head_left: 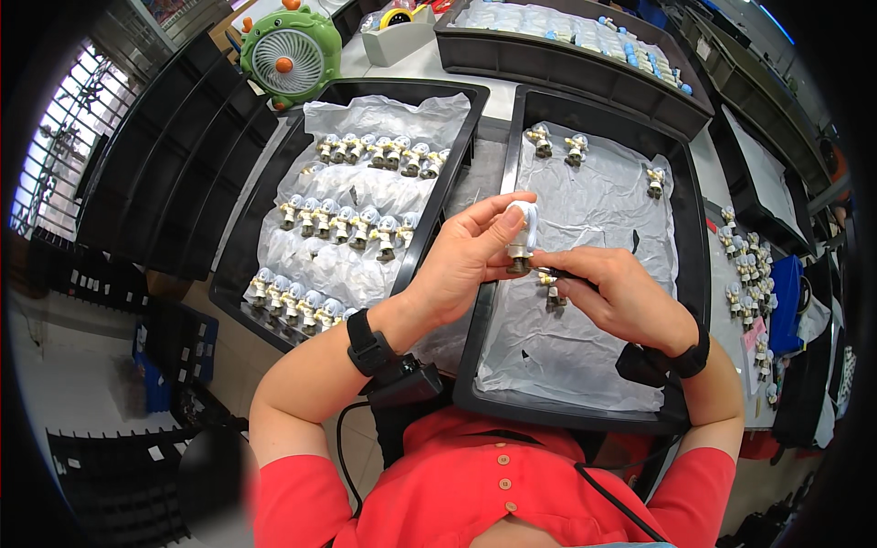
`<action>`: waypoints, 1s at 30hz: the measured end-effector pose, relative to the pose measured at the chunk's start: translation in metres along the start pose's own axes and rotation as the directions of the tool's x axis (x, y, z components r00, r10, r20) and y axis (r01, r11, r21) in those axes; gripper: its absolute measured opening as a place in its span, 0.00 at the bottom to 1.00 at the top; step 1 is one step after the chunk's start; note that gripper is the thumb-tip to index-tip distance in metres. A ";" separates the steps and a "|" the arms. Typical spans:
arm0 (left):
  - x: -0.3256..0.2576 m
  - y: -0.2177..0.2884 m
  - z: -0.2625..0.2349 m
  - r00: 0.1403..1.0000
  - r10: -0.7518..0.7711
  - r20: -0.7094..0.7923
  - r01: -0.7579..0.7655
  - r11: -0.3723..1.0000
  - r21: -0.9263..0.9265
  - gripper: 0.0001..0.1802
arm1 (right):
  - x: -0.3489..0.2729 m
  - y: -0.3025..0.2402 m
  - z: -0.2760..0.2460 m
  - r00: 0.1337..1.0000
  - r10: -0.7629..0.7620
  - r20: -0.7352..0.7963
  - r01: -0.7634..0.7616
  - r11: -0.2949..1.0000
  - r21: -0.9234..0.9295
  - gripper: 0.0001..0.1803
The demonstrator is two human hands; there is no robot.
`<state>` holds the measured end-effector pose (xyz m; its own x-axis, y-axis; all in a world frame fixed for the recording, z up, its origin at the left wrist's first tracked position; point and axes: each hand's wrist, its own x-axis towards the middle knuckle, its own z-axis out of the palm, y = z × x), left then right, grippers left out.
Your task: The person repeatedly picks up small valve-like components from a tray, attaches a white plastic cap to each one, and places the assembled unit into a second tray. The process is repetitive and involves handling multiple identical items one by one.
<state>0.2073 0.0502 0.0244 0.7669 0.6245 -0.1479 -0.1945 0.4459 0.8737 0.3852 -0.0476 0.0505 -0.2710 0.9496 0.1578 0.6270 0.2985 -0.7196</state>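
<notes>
Two hands work one small white-helmeted figurine (521,233): left hand (466,260) grips it, right hand (621,297) pinches a thin dark tool (562,273) at its base; steadiness seems needed next.

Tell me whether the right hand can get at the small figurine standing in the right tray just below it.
Probably yes. The right hand hovers just above that figurine, nothing lies between them, but its fingers already pinch a thin dark tool that it would have to work around.
</notes>
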 end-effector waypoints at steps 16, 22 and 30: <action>0.001 -0.001 -0.001 1.000 0.001 0.009 -0.001 1.000 0.016 0.24 | 0.000 -0.003 -0.001 0.999 0.053 0.002 -0.053 0.998 0.028 0.18; 0.001 -0.001 0.000 1.000 0.001 0.001 -0.001 1.000 0.018 0.23 | 0.001 -0.005 -0.002 0.999 0.049 0.005 -0.049 0.998 0.029 0.18; 0.001 -0.002 -0.001 1.000 0.005 -0.001 -0.005 0.999 0.033 0.24 | 0.000 -0.003 -0.002 1.000 -0.008 0.008 0.008 0.997 -0.080 0.17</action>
<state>0.2078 0.0506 0.0224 0.7652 0.6274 -0.1445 -0.1776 0.4214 0.8893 0.3850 -0.0486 0.0537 -0.2821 0.9464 0.1577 0.6813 0.3133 -0.6616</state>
